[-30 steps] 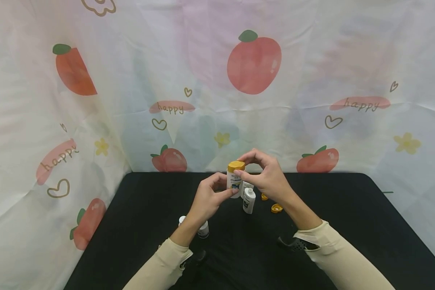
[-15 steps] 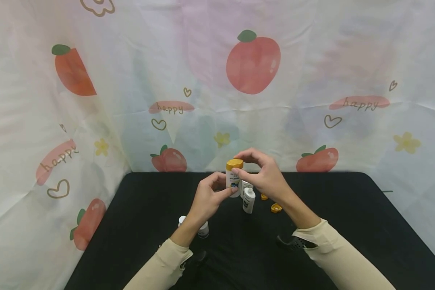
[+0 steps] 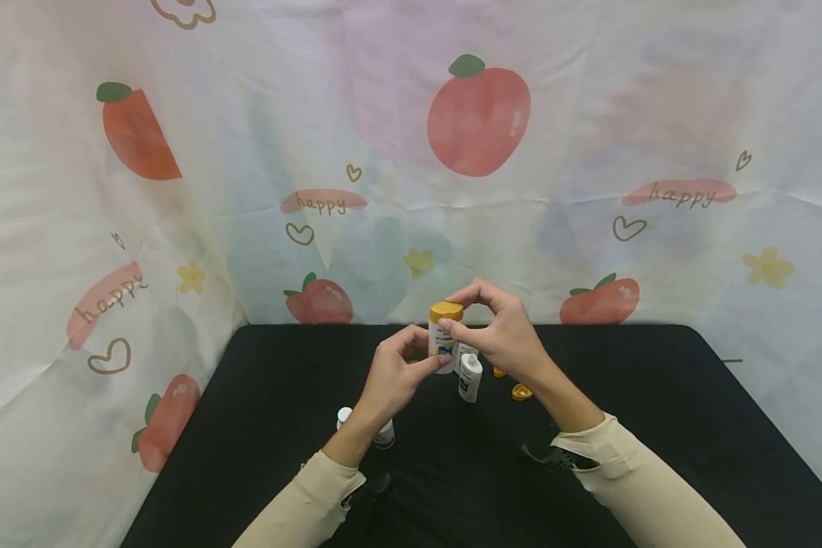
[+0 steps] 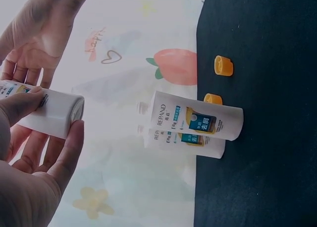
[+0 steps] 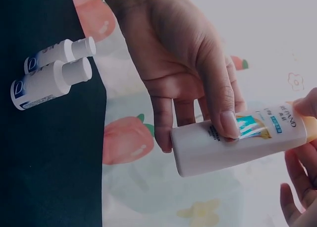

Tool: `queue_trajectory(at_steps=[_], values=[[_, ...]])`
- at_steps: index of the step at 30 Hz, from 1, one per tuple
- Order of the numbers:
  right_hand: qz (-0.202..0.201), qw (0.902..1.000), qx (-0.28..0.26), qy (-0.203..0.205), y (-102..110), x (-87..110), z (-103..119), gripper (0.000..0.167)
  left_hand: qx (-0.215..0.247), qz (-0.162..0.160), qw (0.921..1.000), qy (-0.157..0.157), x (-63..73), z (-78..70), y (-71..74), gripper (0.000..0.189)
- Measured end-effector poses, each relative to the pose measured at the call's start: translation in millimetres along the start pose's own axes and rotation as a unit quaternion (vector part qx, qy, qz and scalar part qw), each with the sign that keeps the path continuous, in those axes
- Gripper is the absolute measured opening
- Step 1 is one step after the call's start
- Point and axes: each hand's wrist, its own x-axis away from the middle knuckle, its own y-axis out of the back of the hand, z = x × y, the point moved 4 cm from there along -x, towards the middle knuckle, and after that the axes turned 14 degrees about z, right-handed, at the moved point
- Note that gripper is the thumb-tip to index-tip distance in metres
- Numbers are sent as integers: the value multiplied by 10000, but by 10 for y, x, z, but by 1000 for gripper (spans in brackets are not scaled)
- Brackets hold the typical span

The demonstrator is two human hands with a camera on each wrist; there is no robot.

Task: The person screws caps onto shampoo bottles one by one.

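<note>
In the head view my left hand [image 3: 393, 373] grips the lower body of a white shampoo bottle [image 3: 441, 339], held upright above the table. My right hand [image 3: 507, 335] pinches its yellow cap [image 3: 447, 311] between thumb and fingers. The right wrist view shows the bottle's label [image 5: 255, 127] partly under the left thumb. Just beyond the held bottle stand two matching bottles without caps, one in front [image 4: 198, 119] and one partly behind it [image 4: 210, 148]. Two loose yellow caps, a nearer one [image 3: 521, 392] and a farther one [image 3: 498, 372], lie right of them.
Two white bottles with white caps, one [image 5: 42, 83] beside the other [image 5: 49, 53], stand on the black table [image 3: 452, 487], partly hidden by the left forearm in the head view. A printed fabric curtain [image 3: 383, 137] hangs behind the table and along its sides.
Hardly anything differs. Both hands keep hold of the shampoo bottle and its cap, which shift slightly left, then back right. The standing bottles and loose caps stay in place.
</note>
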Motion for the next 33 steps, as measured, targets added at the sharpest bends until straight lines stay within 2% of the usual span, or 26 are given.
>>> queue_trajectory(at_steps=[10, 22, 33], values=[[-126, 9998, -29, -124, -1, 8, 4, 25, -141, -161, 9998, -13, 4, -34, 2, 23], [107, 9998, -52, -143, -24, -11, 25, 28, -81, -156, 9998, 30, 11, 1, 23, 24], [-131, 9995, -76, -278, -1, 9, 16, 22, -200, -270, 9993, -185, 14, -51, -13, 21]])
